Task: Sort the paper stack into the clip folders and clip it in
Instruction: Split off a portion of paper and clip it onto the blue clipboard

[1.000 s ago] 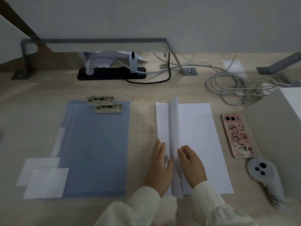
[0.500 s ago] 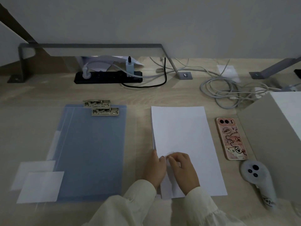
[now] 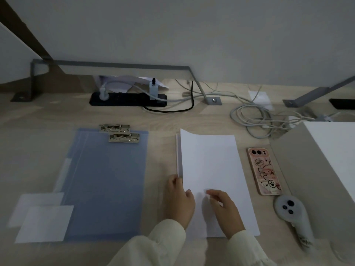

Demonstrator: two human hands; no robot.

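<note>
Head view: pale wooden desk (image 3: 192, 120), grey wall (image 3: 192, 31), dim light.

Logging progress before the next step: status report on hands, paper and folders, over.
Left hand steadying paper stack edge. Right hand pinching top sheet, far corner lifted. Blue clip folders unloaded. Nothing between stack and folders.

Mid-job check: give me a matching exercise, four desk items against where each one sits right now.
Items:
1. white paper stack
2. translucent blue plastic clip folders
3. pink cartoon-case phone
4. black power strip

Places:
A. far edge, by the wall
B. under both hands
C. just right of the paper
D. left of the paper, metal clips at the far end

Pairs: 1-B, 2-D, 3-C, 4-A
</note>
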